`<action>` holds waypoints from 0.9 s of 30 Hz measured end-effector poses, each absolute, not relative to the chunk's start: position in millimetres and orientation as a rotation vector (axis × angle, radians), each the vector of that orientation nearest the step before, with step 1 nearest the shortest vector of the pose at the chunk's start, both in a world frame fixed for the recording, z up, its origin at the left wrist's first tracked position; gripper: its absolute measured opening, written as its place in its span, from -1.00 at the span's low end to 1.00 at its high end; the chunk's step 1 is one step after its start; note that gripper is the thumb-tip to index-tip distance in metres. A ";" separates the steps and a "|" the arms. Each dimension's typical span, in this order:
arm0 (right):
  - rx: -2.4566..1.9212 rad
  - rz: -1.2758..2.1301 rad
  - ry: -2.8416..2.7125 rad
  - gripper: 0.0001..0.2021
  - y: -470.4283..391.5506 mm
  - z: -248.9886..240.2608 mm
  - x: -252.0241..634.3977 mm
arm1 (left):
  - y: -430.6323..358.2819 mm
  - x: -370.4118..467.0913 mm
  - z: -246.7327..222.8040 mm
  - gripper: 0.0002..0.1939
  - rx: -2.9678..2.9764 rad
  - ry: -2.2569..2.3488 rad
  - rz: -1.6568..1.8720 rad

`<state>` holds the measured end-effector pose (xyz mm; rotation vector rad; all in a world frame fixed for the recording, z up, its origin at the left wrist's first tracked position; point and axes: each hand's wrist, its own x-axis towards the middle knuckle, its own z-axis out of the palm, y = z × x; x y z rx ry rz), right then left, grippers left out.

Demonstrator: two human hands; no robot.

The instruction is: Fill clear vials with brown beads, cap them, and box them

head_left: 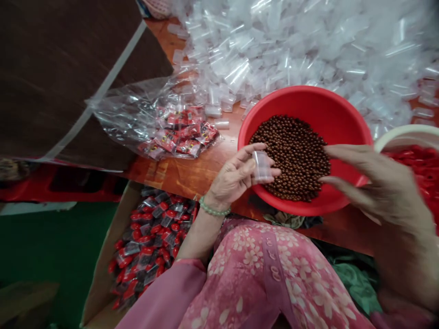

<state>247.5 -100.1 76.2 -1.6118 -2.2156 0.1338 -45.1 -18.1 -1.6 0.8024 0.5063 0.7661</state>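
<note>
My left hand (236, 176) is closed on a small clear plastic container (262, 166), held between thumb and fingers at the left rim of a red basin (350, 119). Inside the basin lies a heap of small shiny brown balls (291, 157). Over the basin's right side hovers my right hand (373, 180), slightly blurred, with thumb and fingers apart and nothing between them. Its fingertips are near the right edge of the brown balls; whether they touch them I cannot tell.
Clear plastic containers (302, 50) pile up behind the basin. At right, a white tub (401, 133) holds red plastic pieces (423, 167). A clear bag of red packets (185, 132) lies left. Below it stands a cardboard box (103, 269) of red-capped containers (151, 242).
</note>
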 end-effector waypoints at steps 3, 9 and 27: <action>-1.153 0.305 -2.573 -0.52 -72.0 91.5 193.4 | -26.7 -29.8 -1.3 -0.50 0.729 0.447 0.599; -1.069 0.506 -2.699 -0.56 -66.1 92.4 182.1 | -35.7 -18.3 -2.3 -0.52 0.716 0.481 0.571; -1.249 0.643 -2.670 -0.76 -44.2 74.7 195.6 | -45.7 -26.2 3.4 -0.51 0.808 0.663 0.737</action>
